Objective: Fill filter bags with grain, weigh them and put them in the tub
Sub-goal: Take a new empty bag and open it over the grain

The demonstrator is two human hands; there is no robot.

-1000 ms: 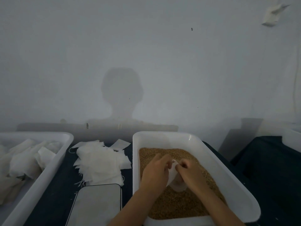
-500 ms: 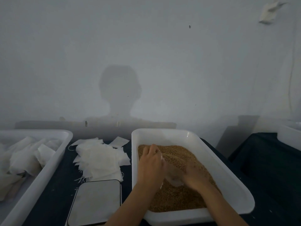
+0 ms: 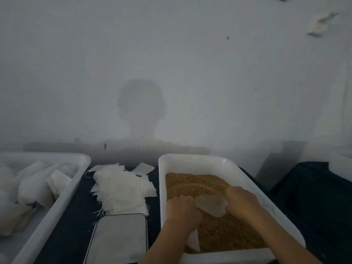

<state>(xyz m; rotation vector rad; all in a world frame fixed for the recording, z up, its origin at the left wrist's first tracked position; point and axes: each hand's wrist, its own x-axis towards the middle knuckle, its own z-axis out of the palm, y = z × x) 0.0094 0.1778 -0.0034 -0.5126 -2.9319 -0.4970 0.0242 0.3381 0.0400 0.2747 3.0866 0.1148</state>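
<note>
2 hands are seen, both inside 1 white grain tub [image 3: 253,180]. 1 filter bag [image 3: 210,205] is held between them, low over the brown grain [image 3: 192,184]. The left hand [image 3: 182,208] is curled round the bag's left end; its fingers [image 3: 187,200] are bent inward, tips hidden behind the bag edge. The right hand [image 3: 242,201] is curled on the bag's right end, knuckles up, fingertips buried in or hidden by the grain, so the exact pinch cannot be told. The bag is translucent, lying roughly flat w/ its body spanning the gap between the 2 sets of fingers, touching the grain below it.

1 more white scrap [image 3: 193,242] is seen under the left wrist, near side of the fingers, against the tub's near wall.

Left of the left fingers, outside the tub, 1 loose pile of empty bags [image 3: 120,189] is laid on the dark table [image 3: 64,235]; count of sheets cannot be told. Just nearer than the pile, 1 flat scale [image 3: 118,239] is placed, approx. level w/ the left forearm. Further left, 1 second white tub [image 3: 62,202] is seen w/ several filled bags [image 3: 34,187] inside; number unclear, blurred. Far right of the right fingers, 1 corner of another white container [image 3: 341,168] is partly in view.
</note>
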